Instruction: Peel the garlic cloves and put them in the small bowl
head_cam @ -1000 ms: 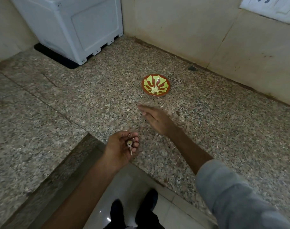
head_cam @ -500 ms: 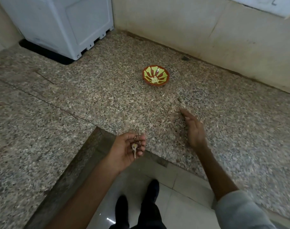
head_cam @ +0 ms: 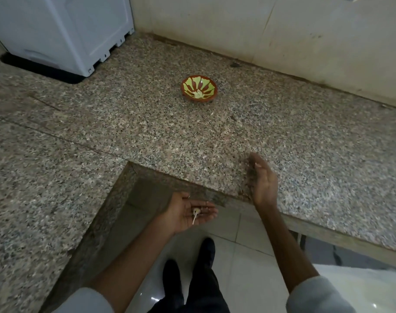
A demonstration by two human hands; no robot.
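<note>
We start with the granite counter (head_cam: 147, 132), which wraps round us in an L. A white appliance (head_cam: 63, 30) stands in its far-left corner. The small bowl (head_cam: 211, 83) sits far and central on the counter, well apart from both hands, with something pale, probably peeled cloves (head_cam: 198, 94), at its bottom.

Our right hand (head_cam: 263, 179) hovers over the counter's near edge, fingers loosely spread, palm turned left, holding nothing. Our left hand (head_cam: 188, 213) lies palm up just off that edge, fingers nearly flat. On it rests a small pale garlic piece (head_cam: 196, 211) with a thin stalk. We cannot tell whether it is a whole clove or only a leftover stem.

We judge that we are between cloves. Next, the right hand should cross to the left palm, pinch the piece and strip its skin. It is light and could easily roll off a flat palm.

Half a second ago the left fingers curled round the piece, and now they have opened out. The right hand has drawn nearer from its reach towards the bowl. The bowl has not moved.
</note>
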